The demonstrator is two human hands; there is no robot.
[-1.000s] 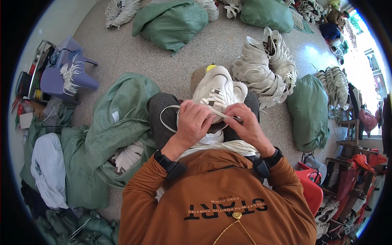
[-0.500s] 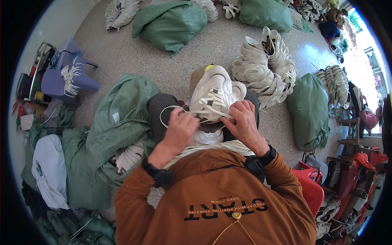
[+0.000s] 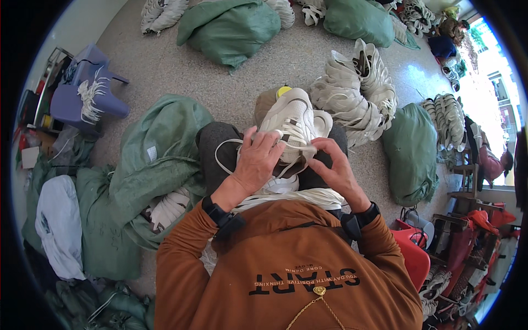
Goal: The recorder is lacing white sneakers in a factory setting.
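A white sneaker (image 3: pixel 292 113) sits between my knees, toe pointing away from me, its opening toward my body. White shoelace (image 3: pixel 221 157) runs through its eyelets and loops out on the left. My left hand (image 3: pixel 256 159) is closed at the left side of the lacing, fingers bent over the lace. On the right, my right hand (image 3: pixel 335 170) pinches lace between thumb and forefinger beside the shoe's opening; that spot is partly blurred. Another white shoe (image 3: pixel 323 123) shows behind the sneaker's right side. A bundle of white laces (image 3: pixel 297 197) lies across my lap.
Rows of strung-together white shoes (image 3: pixel 352 99) stand ahead on the right. Green sacks flank me, one on the left (image 3: pixel 159 132), one on the right (image 3: pixel 410 157). A purple stool (image 3: pixel 66 104) holding white laces is far left. A red chair (image 3: pixel 410 256) sits by my right elbow.
My left hand has moved up and right onto the lacing. My right hand's fingers have spread from a tighter grip at the shoe's opening, with the lace drawn between both hands.
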